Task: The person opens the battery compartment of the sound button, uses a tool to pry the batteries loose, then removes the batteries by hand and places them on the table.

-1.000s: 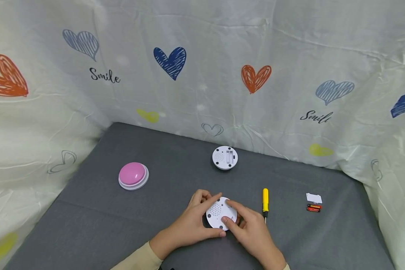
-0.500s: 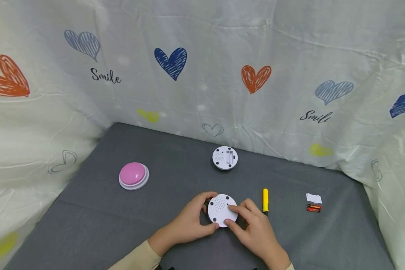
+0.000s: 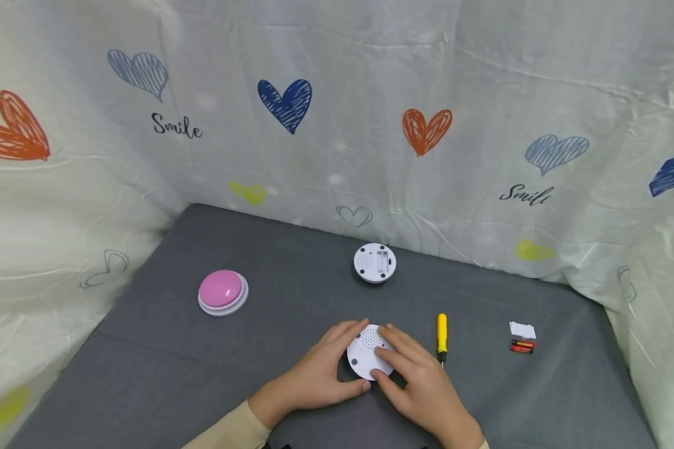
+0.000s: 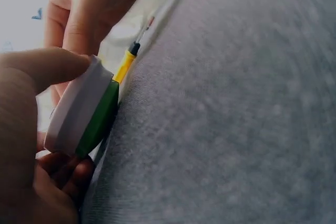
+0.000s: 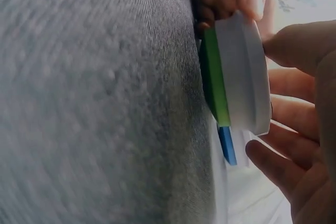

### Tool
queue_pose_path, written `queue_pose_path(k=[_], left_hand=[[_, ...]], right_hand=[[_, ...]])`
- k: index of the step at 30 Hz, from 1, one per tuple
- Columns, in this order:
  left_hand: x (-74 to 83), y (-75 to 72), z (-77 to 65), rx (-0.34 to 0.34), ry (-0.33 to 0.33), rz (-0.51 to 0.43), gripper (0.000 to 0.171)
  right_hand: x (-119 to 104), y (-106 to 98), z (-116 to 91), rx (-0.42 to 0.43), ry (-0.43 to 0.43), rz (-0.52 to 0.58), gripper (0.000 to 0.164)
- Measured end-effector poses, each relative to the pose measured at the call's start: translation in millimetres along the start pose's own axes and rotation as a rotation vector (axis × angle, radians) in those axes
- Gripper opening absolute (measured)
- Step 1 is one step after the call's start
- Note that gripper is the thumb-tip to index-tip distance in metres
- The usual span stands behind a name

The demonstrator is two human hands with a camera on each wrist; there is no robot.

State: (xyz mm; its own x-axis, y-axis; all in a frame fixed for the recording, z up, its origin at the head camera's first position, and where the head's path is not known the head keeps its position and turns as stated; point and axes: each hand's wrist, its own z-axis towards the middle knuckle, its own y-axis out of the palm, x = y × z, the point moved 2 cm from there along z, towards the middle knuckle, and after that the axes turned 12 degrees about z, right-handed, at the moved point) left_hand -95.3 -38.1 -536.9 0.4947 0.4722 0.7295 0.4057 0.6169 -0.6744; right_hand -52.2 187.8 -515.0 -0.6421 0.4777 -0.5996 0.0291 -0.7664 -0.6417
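A round white push button [image 3: 365, 368] lies upside down, its speaker holes facing up. Its green dome [image 4: 100, 124] shows underneath, at the table cloth. My left hand [image 3: 326, 371] grips the white rim, thumb at the near side and fingers round the far side. On the upturned underside rest the thumb and fingertips of my right hand [image 3: 421, 380], covering its right part. In the right wrist view, the right thumb touches the edge of the white base [image 5: 244, 77].
A second upturned button [image 3: 365, 262] with an open battery bay sits farther back. The pink button [image 3: 220, 290] stands at left. To the right lie a yellow screwdriver [image 3: 441, 333], a white battery cover [image 3: 522, 330] and two batteries [image 3: 522, 346]. A heart-printed curtain [image 3: 342, 125] borders the grey cloth.
The upturned button has turned between my hands, and its feet and holes sit at different places. My left fingers have shifted along the rim; my right fingertips have moved over the underside.
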Motion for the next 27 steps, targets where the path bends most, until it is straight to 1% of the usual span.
queue_pose_path(k=[3, 8, 15, 19, 23, 27], left_hand=[[0.4, 0.6, 0.8, 0.015, -0.002, 0.035, 0.098], [-0.5, 1.3, 1.2, 0.028, -0.002, 0.045, 0.099], [-1.4, 0.9, 0.4, 0.037, -0.005, 0.024, 0.101], [-1.9, 1.3, -0.1, 0.039, -0.036, 0.002, 0.100], [-3.8, 1.6, -0.5, 0.042, -0.067, 0.003, 0.096], [-3.4, 0.0, 0.5, 0.046, -0.073, 0.010, 0.095]], right_hand=[[-0.2, -1.1, 1.6, -0.022, -0.024, -0.053, 0.038], [-3.1, -4.3, 4.8, -0.095, -0.051, -0.151, 0.032], [-12.6, -4.8, 14.3, -0.140, -0.184, -0.283, 0.028], [-14.8, -6.8, 16.3, -0.173, -0.184, -0.321, 0.027], [-15.2, -7.8, 17.8, -0.173, -0.182, -0.333, 0.027], [-14.8, -8.0, 19.4, -0.166, -0.194, -0.338, 0.028]])
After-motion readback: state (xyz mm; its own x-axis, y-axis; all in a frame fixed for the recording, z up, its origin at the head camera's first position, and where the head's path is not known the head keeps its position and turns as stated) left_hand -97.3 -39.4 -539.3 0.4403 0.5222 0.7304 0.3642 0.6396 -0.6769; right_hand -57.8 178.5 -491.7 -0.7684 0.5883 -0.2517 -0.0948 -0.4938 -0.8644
